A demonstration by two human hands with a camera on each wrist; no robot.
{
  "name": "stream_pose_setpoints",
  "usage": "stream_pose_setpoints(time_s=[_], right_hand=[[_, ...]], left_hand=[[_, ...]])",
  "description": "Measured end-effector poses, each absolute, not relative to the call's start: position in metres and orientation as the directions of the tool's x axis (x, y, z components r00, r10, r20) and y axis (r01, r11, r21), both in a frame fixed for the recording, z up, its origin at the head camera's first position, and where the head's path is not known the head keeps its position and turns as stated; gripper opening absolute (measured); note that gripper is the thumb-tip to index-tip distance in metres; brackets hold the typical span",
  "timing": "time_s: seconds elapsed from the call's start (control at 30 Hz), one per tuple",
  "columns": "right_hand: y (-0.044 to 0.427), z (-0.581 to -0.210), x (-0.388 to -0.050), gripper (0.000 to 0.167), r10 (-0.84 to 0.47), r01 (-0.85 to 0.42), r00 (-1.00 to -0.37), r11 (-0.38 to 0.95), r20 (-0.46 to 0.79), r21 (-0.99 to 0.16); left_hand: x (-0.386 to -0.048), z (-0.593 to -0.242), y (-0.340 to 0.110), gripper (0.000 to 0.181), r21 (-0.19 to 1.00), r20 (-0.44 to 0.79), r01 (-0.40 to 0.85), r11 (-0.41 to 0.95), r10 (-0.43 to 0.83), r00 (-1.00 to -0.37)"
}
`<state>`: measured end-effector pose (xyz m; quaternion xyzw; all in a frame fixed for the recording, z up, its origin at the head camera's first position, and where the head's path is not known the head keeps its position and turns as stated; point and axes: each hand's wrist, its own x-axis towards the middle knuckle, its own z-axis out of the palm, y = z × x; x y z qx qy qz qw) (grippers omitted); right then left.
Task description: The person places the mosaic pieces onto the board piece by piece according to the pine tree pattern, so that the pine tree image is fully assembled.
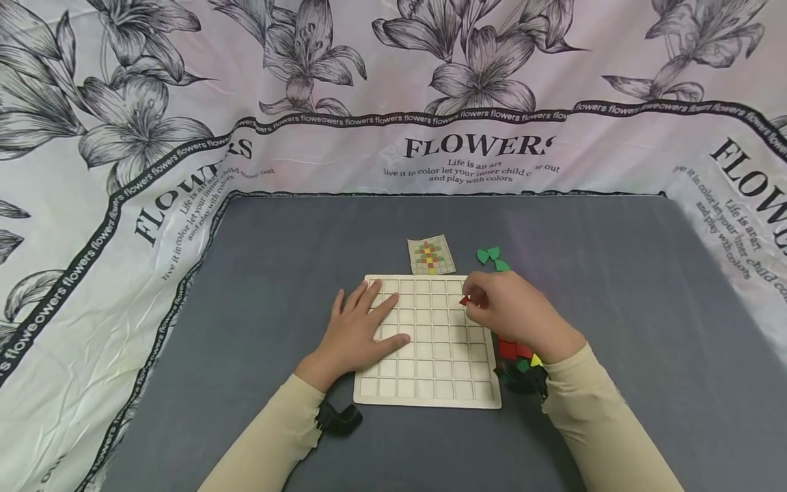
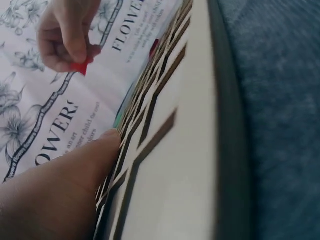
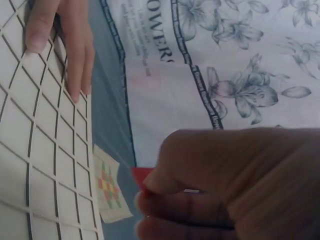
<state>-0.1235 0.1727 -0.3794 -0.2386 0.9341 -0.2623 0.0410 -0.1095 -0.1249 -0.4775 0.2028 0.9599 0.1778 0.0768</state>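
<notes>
A pale wooden grid board [image 1: 424, 369] with square recesses lies on the grey table. My left hand [image 1: 353, 335] rests flat on its left side, fingers spread. Above the board's upper right part, my right hand [image 1: 516, 311] pinches a small red piece [image 1: 464, 301] between thumb and fingers. In the right wrist view the red piece [image 3: 141, 173] shows a pointed corner; the fingers hide the rest of it. The left wrist view also has the red piece [image 2: 80, 67] held up above the board.
Behind the board lies a pattern card [image 1: 430, 255] with a coloured design. Several green leaf-shaped pieces [image 1: 482, 256] are at the back right. Red squares [image 1: 507, 350], a yellow piece [image 1: 536, 360] and green pieces lie right of the board, partly under the right wrist. Flower-printed cloth [image 1: 344, 157] borders the table.
</notes>
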Motion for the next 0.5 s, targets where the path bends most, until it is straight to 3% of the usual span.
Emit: stream_pose_setpoints(time_s=[0.2,0.5], right_hand=[[0.159,-0.387,-0.144,0.017,-0.49,-0.442,-0.87,0.712,0.065,-0.546],[0.149,-0.408,-0.17,0.02,-0.498,-0.422,-0.866,0.683,0.044,-0.596]], left_hand=[[-0.111,-0.476,-0.13,0.072,0.385,-0.064,0.385,0.838,0.441,-0.895],[-0.11,-0.473,-0.128,0.077,0.393,-0.077,0.366,0.843,0.427,-0.901]])
